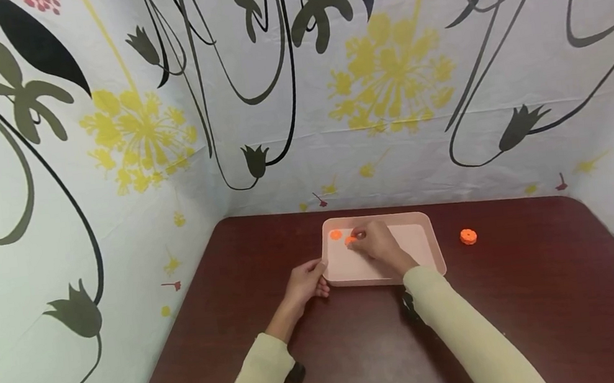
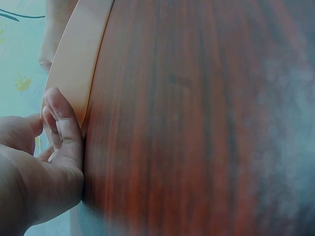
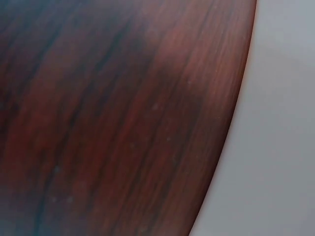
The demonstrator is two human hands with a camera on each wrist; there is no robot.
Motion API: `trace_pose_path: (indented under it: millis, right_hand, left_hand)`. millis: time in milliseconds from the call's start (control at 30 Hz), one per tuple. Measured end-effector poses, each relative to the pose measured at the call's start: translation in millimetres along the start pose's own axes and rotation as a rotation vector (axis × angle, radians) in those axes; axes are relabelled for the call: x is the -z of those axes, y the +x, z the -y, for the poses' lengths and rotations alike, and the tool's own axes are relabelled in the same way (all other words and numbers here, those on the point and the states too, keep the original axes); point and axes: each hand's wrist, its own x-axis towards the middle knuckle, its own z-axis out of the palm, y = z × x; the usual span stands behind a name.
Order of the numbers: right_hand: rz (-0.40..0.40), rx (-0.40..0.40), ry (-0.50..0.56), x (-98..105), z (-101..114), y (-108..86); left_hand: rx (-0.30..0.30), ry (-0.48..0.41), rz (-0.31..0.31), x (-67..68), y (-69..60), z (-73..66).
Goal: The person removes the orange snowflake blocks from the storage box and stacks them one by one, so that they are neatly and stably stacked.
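Observation:
A shallow peach-coloured tray (image 1: 343,270) lies on the table. My left hand (image 1: 303,284) holds its left edge near the front corner; in the left wrist view the thumb and fingers lie on either side of the tray's wall (image 2: 78,59). Over the tray's left half, my right hand (image 1: 379,244) pinches a small orange piece (image 1: 349,240) between thumb and fingers, and the fingertips partly cover it. Just left of that, a flat round orange piece (image 1: 336,234) with a scalloped edge lies in the tray's back left corner. The right wrist view does not show the right hand.
On the dark red-brown table (image 1: 541,279), a thicker scalloped orange piece (image 1: 468,237), perhaps a small stack, sits right of the tray. A patterned cloth (image 1: 276,113) hangs behind the table and at its sides. The table's edge (image 3: 231,118) curves through the right wrist view.

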Motion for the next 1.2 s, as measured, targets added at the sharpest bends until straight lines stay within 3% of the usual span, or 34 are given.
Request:
trace_pose_path:
  millis: [367, 600, 1033, 1200]
  right_hand:
    - [-0.004, 0.063, 0.14, 8, -3, -13.6]
    - [-0.024, 0.142, 0.092, 27, -3, -29.5]
    - [-0.021, 0.194, 0.037, 60, -4, -67.0]
    - [-0.032, 0.232, 0.083, 76, -8, -77.6]
  left_hand:
    - [0.0, 0.014, -0.006, -0.7, 0.1, 2.0]
    - [-0.004, 0.009, -0.007, -0.2, 1.0, 3.1]
    - [-0.004, 0.006, -0.005, 1.9, 0.9, 4.3]
    - [0.004, 0.008, 0.002, 1.4, 3.0, 2.6]
